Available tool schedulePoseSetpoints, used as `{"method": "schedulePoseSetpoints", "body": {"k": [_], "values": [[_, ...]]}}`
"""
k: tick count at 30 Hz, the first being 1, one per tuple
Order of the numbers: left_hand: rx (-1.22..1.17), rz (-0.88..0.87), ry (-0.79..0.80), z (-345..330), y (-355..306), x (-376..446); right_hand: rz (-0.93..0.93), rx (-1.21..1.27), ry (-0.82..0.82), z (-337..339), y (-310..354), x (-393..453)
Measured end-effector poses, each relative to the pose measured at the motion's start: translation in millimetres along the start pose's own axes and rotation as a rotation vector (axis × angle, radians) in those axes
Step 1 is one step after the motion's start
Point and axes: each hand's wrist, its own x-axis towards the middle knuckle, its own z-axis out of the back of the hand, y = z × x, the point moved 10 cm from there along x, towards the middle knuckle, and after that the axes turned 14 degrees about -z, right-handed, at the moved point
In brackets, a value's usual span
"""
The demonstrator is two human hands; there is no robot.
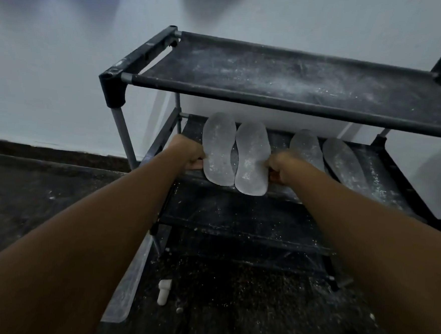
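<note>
Gripping one dusty insole each, the left hand (189,154) curls on the left insole (219,151) and the right hand (279,169) on the right insole (251,160), side by side on the shoe rack's (245,93) middle shelf (385,178).

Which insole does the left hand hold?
The leftmost insole of four on the middle shelf; the left hand pinches its outer edge, the right hand its neighbour.
</note>
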Motion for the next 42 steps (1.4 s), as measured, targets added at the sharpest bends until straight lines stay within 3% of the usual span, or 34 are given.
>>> {"method": "schedulePoseSetpoints", "body": {"k": [9,15,27,34,42], "values": [[-0.166,-0.003,-0.042,14.7,-0.3,-42.7,-0.045,0.301,0.113,14.0,-23.1,-61.8],[-0.236,-0.013,-0.073,38.7,19.2,-116.7,-0.045,0.398,0.151,23.1,-62.2,-128.5],[-0.164,0.148,-0.087,81.0,157.1,-263.8,-0.252,0.312,0.173,-11.1,-255.6,-208.5],[-0.107,0.267,-0.073,69.1,243.9,-276.2,-0.355,0.228,0.161,-48.5,-328.5,-186.6],[0.176,0.456,0.003,51.4,359.3,-268.3,-0.591,0.085,0.166,-103.7,-416.3,-133.2]]}}
